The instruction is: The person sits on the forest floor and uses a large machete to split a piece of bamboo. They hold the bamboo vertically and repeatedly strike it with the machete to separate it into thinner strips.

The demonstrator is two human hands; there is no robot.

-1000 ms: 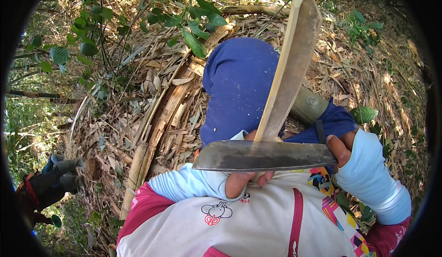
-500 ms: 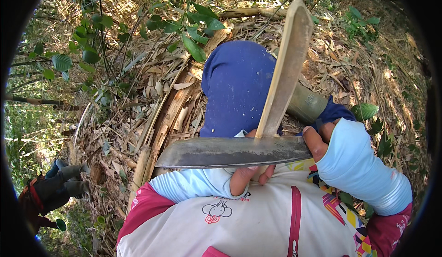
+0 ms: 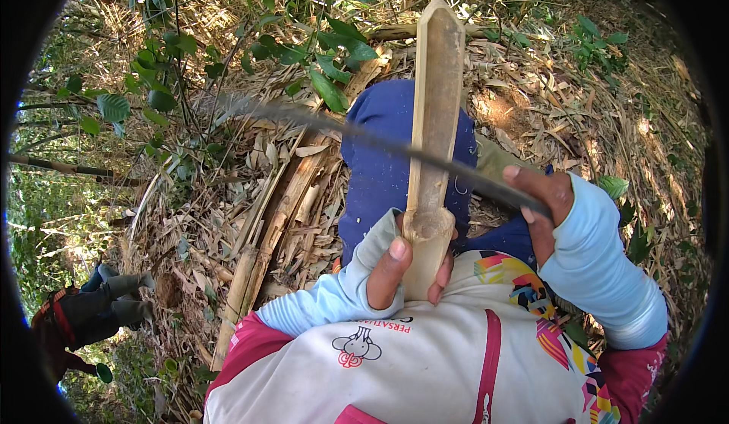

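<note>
My left hand (image 3: 395, 264) is closed round the lower end of a split bamboo piece (image 3: 437, 112). The bamboo stands nearly upright in view, hollow side toward me, with a node near my thumb and a pointed far tip. In my right hand (image 3: 541, 204) is a machete, its grip mostly hidden by the fingers. The machete's blade (image 3: 380, 141) is smeared by motion and slants up to the left, crossing over the bamboo's middle. Whether the blade touches the bamboo I cannot tell. Behind the bamboo is my knee in blue trousers (image 3: 380, 143).
Dry leaves and bamboo litter (image 3: 516, 90) cover the ground. A long split bamboo length (image 3: 266, 249) lies left of my knee. Green leafy stems (image 3: 163, 67) hang at the upper left. Another person in dark boots (image 3: 125, 299) is at the far left edge.
The machete has swung from lying level across the bamboo's lower part to slanting up left, thinner edge-on. The bamboo has tilted left to nearly upright, and my left hand now shows.
</note>
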